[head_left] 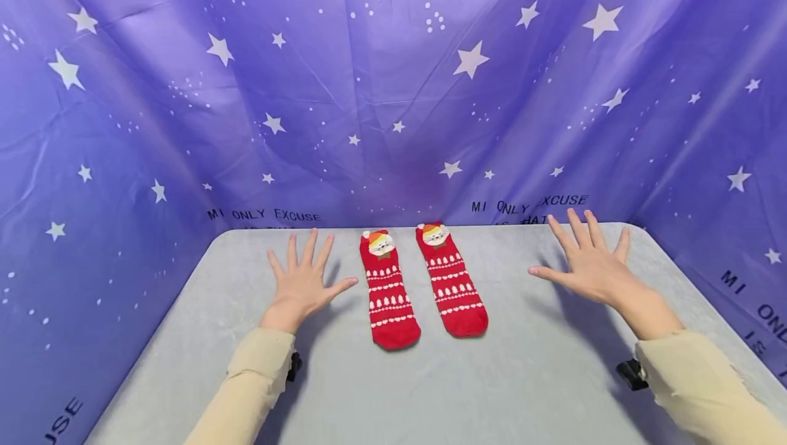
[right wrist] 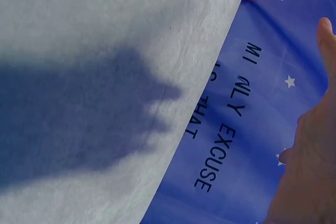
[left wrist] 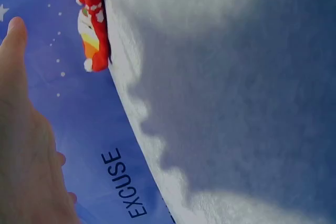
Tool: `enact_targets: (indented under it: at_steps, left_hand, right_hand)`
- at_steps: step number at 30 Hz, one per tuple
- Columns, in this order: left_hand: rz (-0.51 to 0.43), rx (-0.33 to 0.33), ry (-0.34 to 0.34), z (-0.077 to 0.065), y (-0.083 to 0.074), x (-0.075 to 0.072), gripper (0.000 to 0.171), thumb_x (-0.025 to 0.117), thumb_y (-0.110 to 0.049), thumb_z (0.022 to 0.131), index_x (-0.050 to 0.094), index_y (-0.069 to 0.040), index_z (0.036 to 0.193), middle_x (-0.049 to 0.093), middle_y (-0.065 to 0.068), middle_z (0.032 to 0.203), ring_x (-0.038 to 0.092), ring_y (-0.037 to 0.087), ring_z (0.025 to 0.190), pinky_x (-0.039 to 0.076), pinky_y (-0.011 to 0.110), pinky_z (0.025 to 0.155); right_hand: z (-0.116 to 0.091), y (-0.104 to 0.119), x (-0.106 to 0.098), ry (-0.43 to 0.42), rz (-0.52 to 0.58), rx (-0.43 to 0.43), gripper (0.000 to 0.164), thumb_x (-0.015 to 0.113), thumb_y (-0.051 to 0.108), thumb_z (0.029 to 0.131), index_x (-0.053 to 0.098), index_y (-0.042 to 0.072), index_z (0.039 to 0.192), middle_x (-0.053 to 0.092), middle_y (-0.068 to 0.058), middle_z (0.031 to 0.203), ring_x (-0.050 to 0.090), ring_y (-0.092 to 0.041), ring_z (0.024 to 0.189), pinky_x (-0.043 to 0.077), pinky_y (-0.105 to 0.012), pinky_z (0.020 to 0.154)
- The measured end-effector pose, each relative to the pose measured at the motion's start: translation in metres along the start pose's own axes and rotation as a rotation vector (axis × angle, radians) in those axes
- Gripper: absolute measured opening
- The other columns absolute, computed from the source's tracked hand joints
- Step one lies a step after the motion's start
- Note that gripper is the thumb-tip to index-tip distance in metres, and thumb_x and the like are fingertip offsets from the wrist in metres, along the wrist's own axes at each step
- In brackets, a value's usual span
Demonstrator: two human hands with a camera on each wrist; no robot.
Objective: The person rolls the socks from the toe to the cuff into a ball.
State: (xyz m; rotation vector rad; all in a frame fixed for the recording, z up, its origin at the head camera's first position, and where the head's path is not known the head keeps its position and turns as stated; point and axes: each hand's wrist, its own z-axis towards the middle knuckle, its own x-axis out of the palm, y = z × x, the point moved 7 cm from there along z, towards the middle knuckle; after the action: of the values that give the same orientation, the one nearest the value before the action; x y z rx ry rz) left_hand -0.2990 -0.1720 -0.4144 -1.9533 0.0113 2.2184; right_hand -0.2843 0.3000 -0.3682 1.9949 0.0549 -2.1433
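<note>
Two red socks lie flat side by side on the table: the left sock (head_left: 392, 301) and the right sock (head_left: 456, 288). Each has white tree and heart bands and an animal face in an orange and white hat at its far end. My left hand (head_left: 301, 284) is held over the table left of the socks, fingers spread and nothing in it. To their right, my right hand (head_left: 595, 267) hovers with its fingers spread too, also holding nothing. Both hands cast shadows on the cloth. In the left wrist view the socks (left wrist: 94, 30) show beyond the thumb.
A grey cloth-covered table (head_left: 344, 397) spans the area beneath both hands. Purple curtain (head_left: 393, 89) with white stars and black lettering hangs behind it and along both sides. A black wrist device (head_left: 632, 374) shows under the right cuff, another (head_left: 294, 367) under the left.
</note>
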Motion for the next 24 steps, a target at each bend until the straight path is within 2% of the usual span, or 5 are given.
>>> enact_targets:
  at_steps: [7,14,24]
  left_hand:
    - [0.025,0.027,0.012,0.000,-0.014,0.001,0.101,0.048,-0.081,0.082,0.015,-0.028,0.160,0.004,0.008,0.169,0.000,0.049,0.152,-0.005,0.080,0.110]
    - [0.009,0.053,0.024,-0.005,-0.030,0.004,0.102,0.048,-0.082,0.081,0.013,-0.028,0.161,0.005,0.009,0.169,-0.003,0.048,0.153,-0.007,0.079,0.111]
    - [0.005,0.074,0.027,-0.007,-0.051,0.007,0.103,0.045,-0.084,0.081,0.008,-0.030,0.161,0.007,0.008,0.169,0.000,0.048,0.153,-0.004,0.077,0.113]
  right_hand:
    - [0.004,0.013,0.003,0.022,0.011,0.000,0.108,0.050,0.079,0.084,0.000,0.021,0.161,-0.006,-0.024,0.166,-0.011,-0.048,0.151,-0.015,-0.084,0.102]
    - [0.007,0.027,0.007,0.028,0.037,-0.019,0.109,0.052,0.079,0.083,0.005,0.019,0.161,-0.003,-0.024,0.166,-0.010,-0.047,0.152,-0.019,-0.082,0.102]
    - [0.013,0.040,0.011,0.026,0.037,-0.051,0.108,0.051,0.079,0.083,0.006,0.021,0.161,0.003,-0.024,0.166,-0.002,-0.047,0.153,-0.015,-0.082,0.104]
